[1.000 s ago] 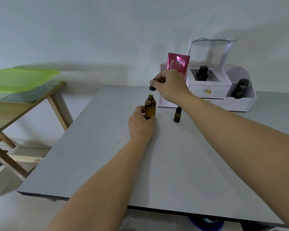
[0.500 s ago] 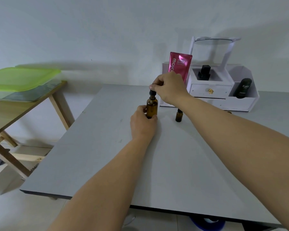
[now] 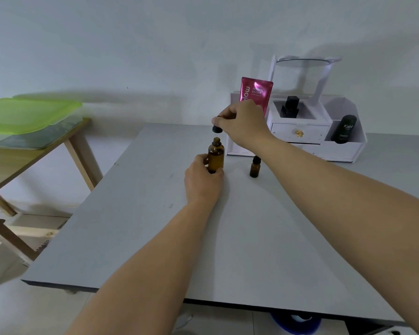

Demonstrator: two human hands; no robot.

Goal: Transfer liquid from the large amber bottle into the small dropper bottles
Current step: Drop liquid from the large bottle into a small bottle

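Observation:
The large amber bottle (image 3: 216, 154) stands upright on the grey table (image 3: 228, 226), its threaded neck uncovered. My left hand (image 3: 202, 181) grips its lower half from the near side. Just above the neck my right hand (image 3: 242, 123) pinches the black dropper cap (image 3: 216, 128) between thumb and fingers, a small gap separating cap and neck. A small amber dropper bottle (image 3: 255, 167) with a black cap stands to the right, under my right forearm.
A white organiser (image 3: 344, 151) sits at the back right with a pink tube (image 3: 255, 93), a black bottle (image 3: 291, 107) and a dark tube (image 3: 344, 129). A wooden side table (image 3: 34, 155) with a green lid (image 3: 27, 114) stands left.
Half a second ago the black cap sat on the large bottle's neck; my right hand has lifted it a little above the neck. My left hand kept its hold.

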